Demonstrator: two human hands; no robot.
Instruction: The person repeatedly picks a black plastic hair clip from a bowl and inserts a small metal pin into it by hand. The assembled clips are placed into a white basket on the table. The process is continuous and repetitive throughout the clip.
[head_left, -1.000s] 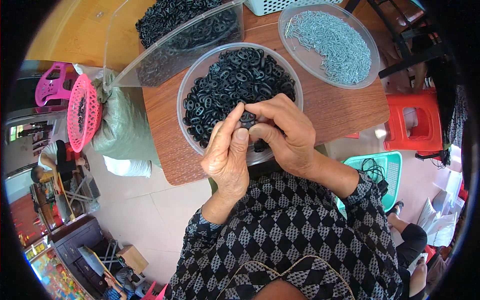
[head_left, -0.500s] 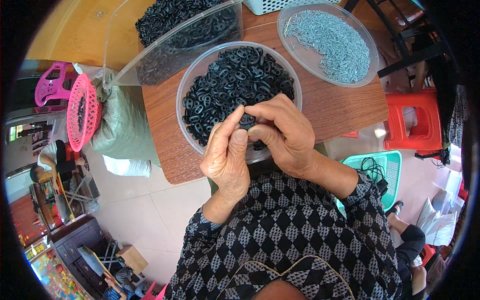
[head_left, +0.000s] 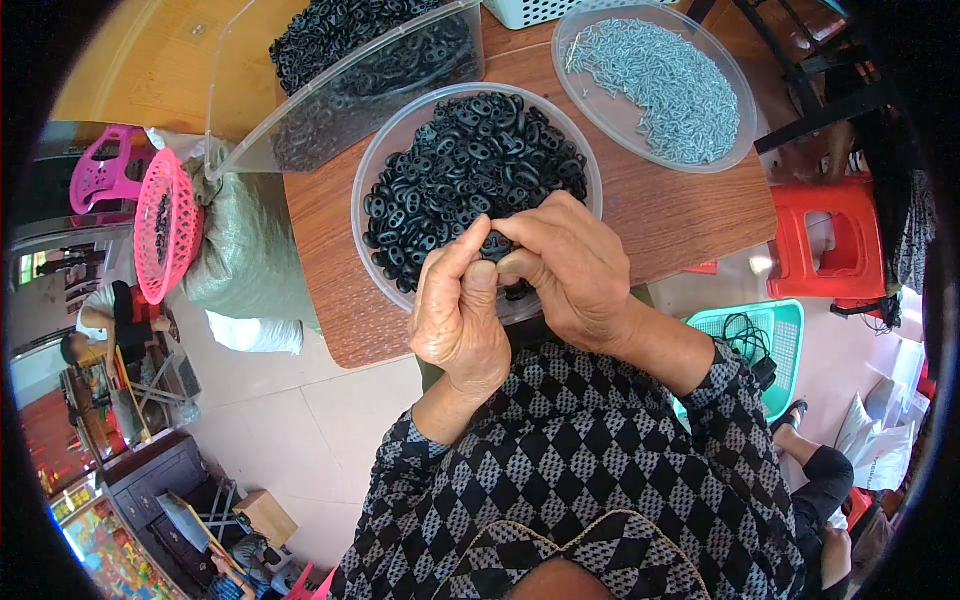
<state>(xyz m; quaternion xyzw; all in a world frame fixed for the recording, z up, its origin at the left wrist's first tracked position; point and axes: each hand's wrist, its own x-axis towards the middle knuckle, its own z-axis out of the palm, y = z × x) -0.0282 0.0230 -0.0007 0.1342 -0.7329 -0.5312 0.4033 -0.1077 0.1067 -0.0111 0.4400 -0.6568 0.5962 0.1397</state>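
Between the fingertips of both hands is a small black oval piece with holes (head_left: 496, 246). My left hand (head_left: 462, 305) pinches it from the left, thumb and index finger closed. From the right, my right hand (head_left: 572, 262) grips the same piece, its thumb and bent index finger pressed to it. Both hands are over the near side of a round clear tub (head_left: 357, 215). Heaped in that tub are many similar black two-holed pieces (head_left: 470, 150). My fingers cover part of the held piece.
A round clear tray (head_left: 745, 130) of small silvery screws (head_left: 660, 90) sits at the table's (head_left: 680, 215) far right. Far left stands a clear bin (head_left: 235, 155) of black parts. A pink basket (head_left: 165, 225), a red stool (head_left: 828, 240) and a green basket (head_left: 795, 345) flank the table.
My left hand and wrist have shifted slightly to the right. The black piece is still held between both hands' fingertips.
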